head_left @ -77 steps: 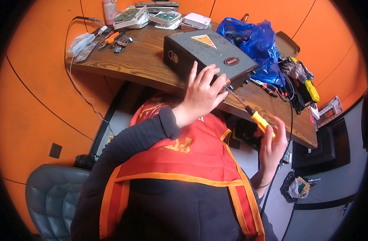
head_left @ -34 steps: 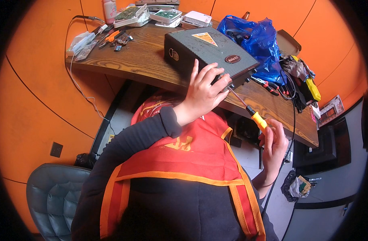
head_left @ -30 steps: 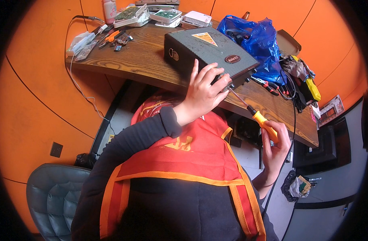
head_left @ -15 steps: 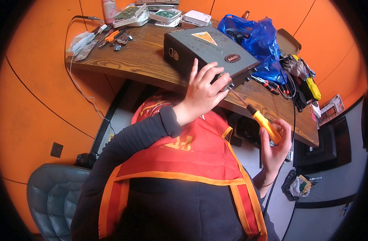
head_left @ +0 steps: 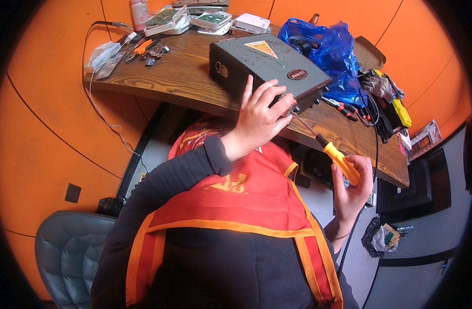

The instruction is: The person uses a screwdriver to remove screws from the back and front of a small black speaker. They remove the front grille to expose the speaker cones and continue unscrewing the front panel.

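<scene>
A dark box-shaped speaker with a grey mesh face lies tilted at the near edge of the wooden table. My left hand grips its near corner, with fingers spread over the edge and the thumb low by the side panel. Into that panel, next to my left fingertips, points the shaft of a screwdriver with a yellow handle. The handle's end is pinched between the thumb and fingers of my right hand. Whatever the screwdriver's tip touches is too small and partly covered to make out.
A blue plastic bag sits behind the speaker. Red-handled pliers, gloves and a black cable are on the right. Opened devices with circuit boards stand at the back; orange-handled pliers lie far left.
My right thumb and fingers have shifted slightly around the screwdriver's handle, and the handle has turned a little. The speaker and my left hand have hardly moved.
</scene>
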The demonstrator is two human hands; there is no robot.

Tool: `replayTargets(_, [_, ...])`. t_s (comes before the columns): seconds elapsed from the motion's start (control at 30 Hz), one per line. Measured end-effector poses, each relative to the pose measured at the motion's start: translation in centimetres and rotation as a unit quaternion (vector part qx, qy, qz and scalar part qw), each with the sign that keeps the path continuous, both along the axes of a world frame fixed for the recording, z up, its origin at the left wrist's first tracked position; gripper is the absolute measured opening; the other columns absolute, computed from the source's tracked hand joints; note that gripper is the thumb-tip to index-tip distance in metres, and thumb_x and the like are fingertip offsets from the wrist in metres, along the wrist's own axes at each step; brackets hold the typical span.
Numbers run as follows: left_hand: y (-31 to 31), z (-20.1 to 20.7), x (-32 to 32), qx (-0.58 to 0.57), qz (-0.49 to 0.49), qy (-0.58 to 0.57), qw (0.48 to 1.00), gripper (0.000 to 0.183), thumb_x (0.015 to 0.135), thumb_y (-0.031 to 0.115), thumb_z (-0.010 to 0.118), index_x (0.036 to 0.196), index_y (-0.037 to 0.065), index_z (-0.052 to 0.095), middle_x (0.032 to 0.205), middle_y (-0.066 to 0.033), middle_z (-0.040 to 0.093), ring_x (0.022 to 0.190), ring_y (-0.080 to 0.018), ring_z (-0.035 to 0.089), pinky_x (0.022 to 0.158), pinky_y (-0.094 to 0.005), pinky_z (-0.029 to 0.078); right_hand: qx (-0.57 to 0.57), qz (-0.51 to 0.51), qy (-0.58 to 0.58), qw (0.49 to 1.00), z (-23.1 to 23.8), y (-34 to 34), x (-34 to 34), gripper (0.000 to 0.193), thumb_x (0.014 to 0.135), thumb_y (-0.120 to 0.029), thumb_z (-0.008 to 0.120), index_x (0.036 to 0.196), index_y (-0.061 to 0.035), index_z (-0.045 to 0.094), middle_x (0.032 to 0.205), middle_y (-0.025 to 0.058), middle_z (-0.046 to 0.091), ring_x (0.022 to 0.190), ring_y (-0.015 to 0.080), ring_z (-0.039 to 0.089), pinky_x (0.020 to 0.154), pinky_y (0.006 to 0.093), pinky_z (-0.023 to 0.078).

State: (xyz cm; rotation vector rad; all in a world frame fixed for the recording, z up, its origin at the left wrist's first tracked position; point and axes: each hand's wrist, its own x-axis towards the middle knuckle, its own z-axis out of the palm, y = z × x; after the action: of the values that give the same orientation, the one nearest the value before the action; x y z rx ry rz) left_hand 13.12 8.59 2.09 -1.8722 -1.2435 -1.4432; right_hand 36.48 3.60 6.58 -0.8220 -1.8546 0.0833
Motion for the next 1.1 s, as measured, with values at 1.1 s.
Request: replayTargets(1.1, [-1.9, 3.4, -0.1, 0.057, 0.025, -0.053, 0.997, 0.035, 0.065, 0.024, 0.077, 0.095, 0.013, 0.063, 0.097, 0.0001, 0.063, 0.107, -0.0243, 0.053, 0.103, -0.0501, 0.025, 0.035, 0.050, 0.017, 0.998, 0.2, -0.3, 1.4, 0.025, 0.062, 0.014, 0.064, 0.081, -0.0022, 0.063, 0.083, 0.0115, 0.054, 0.078, 0.0234, 0.054, 0.069, 0.0290, 0.042])
